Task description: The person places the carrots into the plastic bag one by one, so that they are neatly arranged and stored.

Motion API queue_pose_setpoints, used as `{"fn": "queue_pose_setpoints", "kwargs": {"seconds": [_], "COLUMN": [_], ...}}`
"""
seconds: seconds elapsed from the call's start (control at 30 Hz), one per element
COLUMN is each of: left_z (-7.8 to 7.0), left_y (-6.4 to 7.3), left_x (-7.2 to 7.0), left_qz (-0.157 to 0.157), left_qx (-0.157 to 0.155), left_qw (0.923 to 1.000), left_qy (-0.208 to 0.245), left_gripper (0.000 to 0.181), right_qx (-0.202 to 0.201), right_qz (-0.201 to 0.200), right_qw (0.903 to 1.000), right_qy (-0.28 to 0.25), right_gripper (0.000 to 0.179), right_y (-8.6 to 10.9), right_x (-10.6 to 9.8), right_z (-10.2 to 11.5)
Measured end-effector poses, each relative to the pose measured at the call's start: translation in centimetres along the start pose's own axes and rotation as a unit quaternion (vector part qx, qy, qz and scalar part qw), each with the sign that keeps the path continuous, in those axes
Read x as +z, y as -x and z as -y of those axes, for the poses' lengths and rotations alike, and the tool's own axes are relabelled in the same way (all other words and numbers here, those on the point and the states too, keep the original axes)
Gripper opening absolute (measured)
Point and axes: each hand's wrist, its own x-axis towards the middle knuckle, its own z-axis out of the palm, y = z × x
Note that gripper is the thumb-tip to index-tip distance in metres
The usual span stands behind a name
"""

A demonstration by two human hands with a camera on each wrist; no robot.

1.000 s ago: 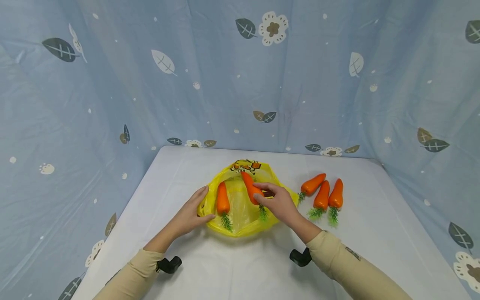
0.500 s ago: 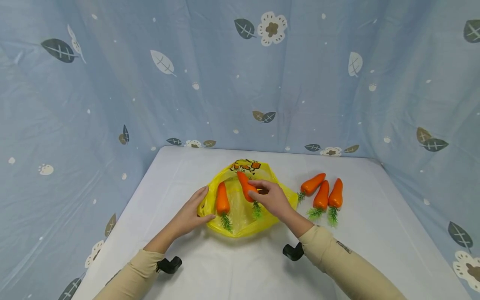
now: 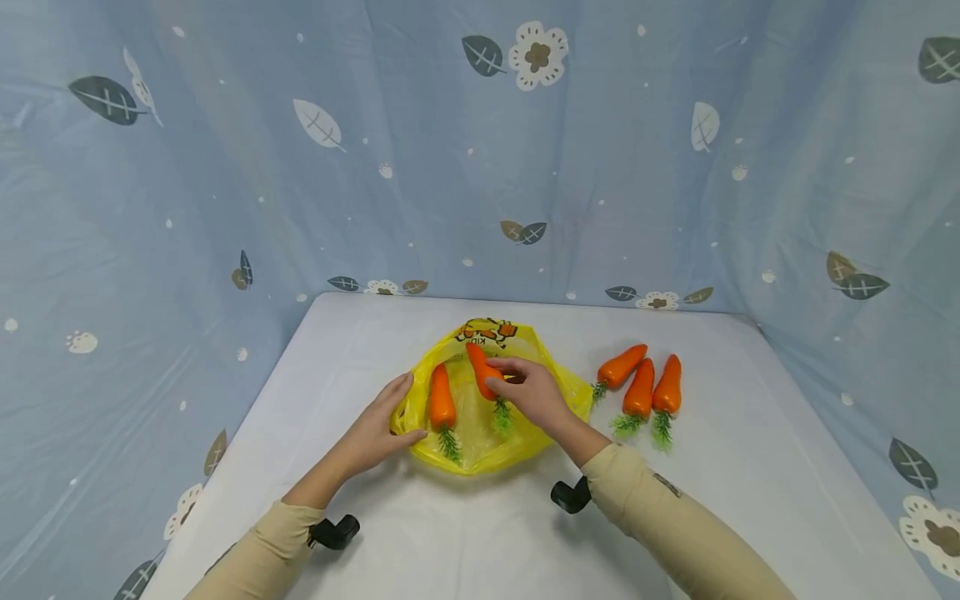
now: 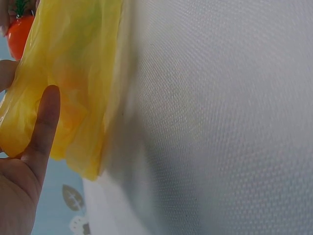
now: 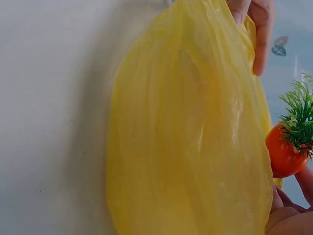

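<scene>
A yellow plastic bag (image 3: pixel 480 454) lies mouth up on the white table, with a cartoon print on its far side. In its mouth rests an orange toy carrot (image 3: pixel 442 400) with green leaves toward me. My left hand (image 3: pixel 372 433) lies against the bag's left end, thumb and fingers spread straight; the left wrist view shows the thumb (image 4: pixel 48 112) flat on the plastic. Between thumb and fingers my right hand (image 3: pixel 534 393) pinches a second toy carrot (image 3: pixel 482 373) over the mouth, tip pointing away. Its leafy end (image 5: pixel 288 152) shows in the right wrist view; some fingers are hidden.
To the right of the bag, three more toy carrots (image 3: pixel 639 392) lie close together on the white table (image 3: pixel 750 483). A blue patterned cloth (image 3: pixel 420 167) hangs behind and at both sides. Black camera mounts (image 3: pixel 335 532) jut from under the wrists.
My right hand has carried its toy carrot leftward across the bag's mouth, closer to the carrot lying inside. My left hand and the bag stay nearly in place.
</scene>
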Motion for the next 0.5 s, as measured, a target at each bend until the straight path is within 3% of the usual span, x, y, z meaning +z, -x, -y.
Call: {"fn": "queue_pose_setpoints", "kwargs": {"seconds": [0.5], "left_z": [-0.1], "left_y": [0.0], "left_x": [0.0], "left_qz": [0.0], "left_qx": [0.007], "left_qw": [1.0], "left_qy": [-0.003], "left_gripper": [0.094], "right_qx": [0.032], "right_qz": [0.008], "right_qw": [0.9994], "right_qy": [-0.016], "right_gripper": [0.04], "right_y": [-1.4], "right_x": [1.0], "right_z": [-0.2]}}
